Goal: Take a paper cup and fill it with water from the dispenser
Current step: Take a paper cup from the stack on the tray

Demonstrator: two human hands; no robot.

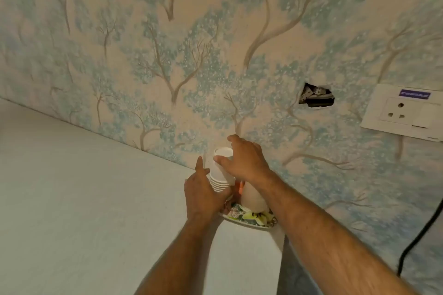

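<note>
A stack of white paper cups stands upside down on a flowered plate near the wall. My left hand wraps around the lower rims of the stack, with the forefinger pointing up. My right hand grips the topmost cup from above and the right, thumb on its side. A second white cup or stack stands on the same plate, partly behind my right wrist. No water dispenser is in view.
The plate sits at the back right corner of a white countertop against tree-patterned wallpaper. A white socket plate and a ragged hole are in the wall to the right. A black cable hangs at the right edge.
</note>
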